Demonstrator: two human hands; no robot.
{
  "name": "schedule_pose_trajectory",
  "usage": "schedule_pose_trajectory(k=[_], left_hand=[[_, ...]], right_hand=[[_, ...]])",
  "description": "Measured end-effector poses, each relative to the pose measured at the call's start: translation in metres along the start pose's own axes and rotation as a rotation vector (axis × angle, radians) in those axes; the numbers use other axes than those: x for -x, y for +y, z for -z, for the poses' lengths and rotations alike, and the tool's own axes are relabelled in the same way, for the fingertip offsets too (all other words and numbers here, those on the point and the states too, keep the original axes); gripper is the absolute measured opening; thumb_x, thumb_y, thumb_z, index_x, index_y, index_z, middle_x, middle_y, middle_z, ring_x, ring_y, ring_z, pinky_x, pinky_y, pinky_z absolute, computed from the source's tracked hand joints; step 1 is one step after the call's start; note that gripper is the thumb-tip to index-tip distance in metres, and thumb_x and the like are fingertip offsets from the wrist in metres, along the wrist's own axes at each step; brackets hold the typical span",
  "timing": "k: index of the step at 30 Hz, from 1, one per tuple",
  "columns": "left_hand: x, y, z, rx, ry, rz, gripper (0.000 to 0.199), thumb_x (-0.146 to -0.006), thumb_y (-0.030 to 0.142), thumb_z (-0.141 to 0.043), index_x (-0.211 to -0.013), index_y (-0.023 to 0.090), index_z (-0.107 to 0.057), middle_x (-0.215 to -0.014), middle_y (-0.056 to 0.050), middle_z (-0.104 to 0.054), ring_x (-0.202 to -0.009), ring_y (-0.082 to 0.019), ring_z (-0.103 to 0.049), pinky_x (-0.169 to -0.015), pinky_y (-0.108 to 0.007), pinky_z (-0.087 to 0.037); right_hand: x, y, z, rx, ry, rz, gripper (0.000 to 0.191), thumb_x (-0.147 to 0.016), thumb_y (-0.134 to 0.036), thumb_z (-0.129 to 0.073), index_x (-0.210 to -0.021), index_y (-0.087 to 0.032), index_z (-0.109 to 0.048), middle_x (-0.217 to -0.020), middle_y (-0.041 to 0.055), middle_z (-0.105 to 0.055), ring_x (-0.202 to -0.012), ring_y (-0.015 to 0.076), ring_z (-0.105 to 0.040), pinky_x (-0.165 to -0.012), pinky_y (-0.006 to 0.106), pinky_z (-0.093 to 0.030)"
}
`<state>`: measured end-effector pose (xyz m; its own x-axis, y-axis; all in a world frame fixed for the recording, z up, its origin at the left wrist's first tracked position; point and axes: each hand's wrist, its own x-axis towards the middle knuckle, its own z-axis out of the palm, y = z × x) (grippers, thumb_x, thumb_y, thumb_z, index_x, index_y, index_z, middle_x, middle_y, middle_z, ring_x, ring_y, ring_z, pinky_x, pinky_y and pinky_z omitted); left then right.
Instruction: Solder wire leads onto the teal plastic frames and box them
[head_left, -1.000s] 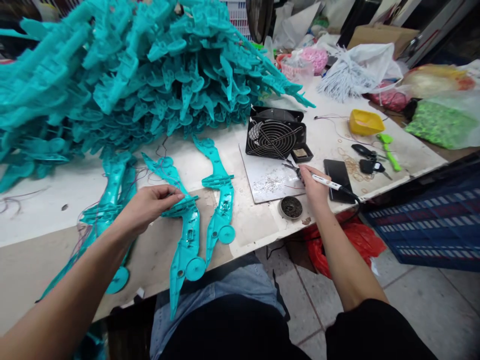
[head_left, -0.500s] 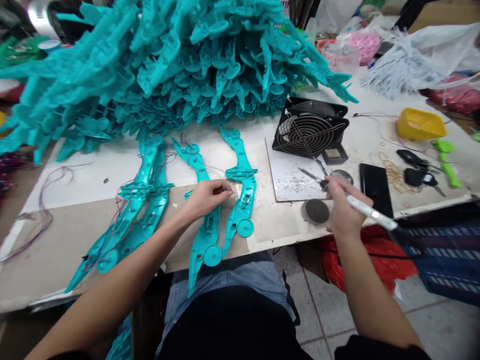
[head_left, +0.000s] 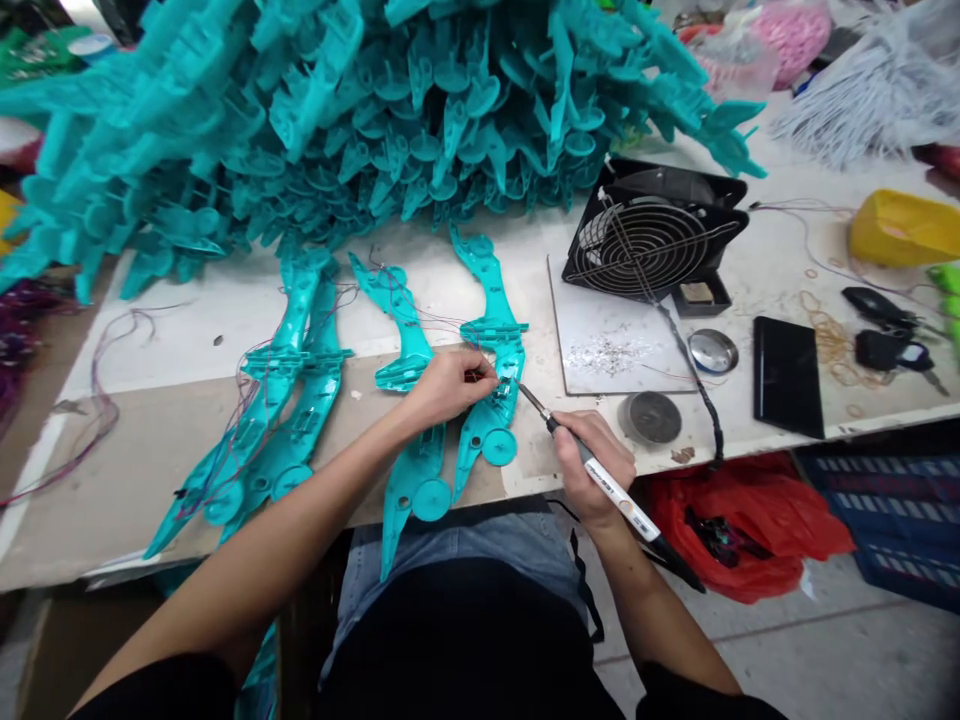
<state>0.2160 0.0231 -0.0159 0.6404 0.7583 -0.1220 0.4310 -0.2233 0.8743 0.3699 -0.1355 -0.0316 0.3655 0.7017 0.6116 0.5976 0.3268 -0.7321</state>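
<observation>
A white-handled soldering iron (head_left: pixel 611 482) is gripped in my right hand (head_left: pixel 592 460). Its tip points left and reaches the middle of the rightmost teal plastic bow-shaped part (head_left: pixel 491 300). Over that same spot, my left hand (head_left: pixel 454 385) pinches thin wires (head_left: pixel 450 322), their ends hidden by the fingers. Beneath my left hand lies a second teal part (head_left: pixel 409 350), its pointed end over the table's front edge. Two more teal parts (head_left: pixel 300 330), with red and blue wires across them, lie further left.
A large heap of teal parts (head_left: pixel 420 120) fills the back. To the right stand a black fan (head_left: pixel 645 240), a white board (head_left: pixel 559 340) with metal bits, a round tin (head_left: pixel 651 418), a small dish (head_left: pixel 712 350), a black phone (head_left: pixel 787 375), keys (head_left: pixel 892 350) and a yellow bowl (head_left: pixel 904 228).
My right hand has brought the soldering iron left from beside the fan and board to the rightmost teal part. My left hand has shifted slightly right, onto that part. The view has shifted a little.
</observation>
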Motion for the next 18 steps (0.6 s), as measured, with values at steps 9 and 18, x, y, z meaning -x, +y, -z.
schedule_pose_trajectory(k=[9,18], left_hand=[[0.000,-0.007,0.016,0.072,-0.222,0.032,0.013,-0.072,0.027,-0.061,-0.071,0.014,-0.063,-0.065,0.000,-0.061,-0.060,-0.010,-0.052,-0.056,-0.021,-0.040],[0.001,-0.003,0.016,0.069,-0.229,0.036,0.012,-0.072,0.025,-0.060,-0.071,0.014,-0.064,-0.064,0.001,-0.061,-0.059,-0.010,-0.052,-0.056,-0.020,-0.039]], right_hand=[[0.004,-0.001,0.000,-0.047,-0.094,0.050,0.020,-0.085,-0.011,-0.059,-0.099,-0.019,-0.071,-0.080,0.0066,-0.069,-0.075,0.0194,-0.065,-0.065,0.036,-0.054],[0.002,-0.003,0.001,-0.026,-0.145,0.054,0.019,-0.086,-0.012,-0.058,-0.098,-0.019,-0.072,-0.077,0.0069,-0.068,-0.073,0.0198,-0.064,-0.065,0.036,-0.055]])
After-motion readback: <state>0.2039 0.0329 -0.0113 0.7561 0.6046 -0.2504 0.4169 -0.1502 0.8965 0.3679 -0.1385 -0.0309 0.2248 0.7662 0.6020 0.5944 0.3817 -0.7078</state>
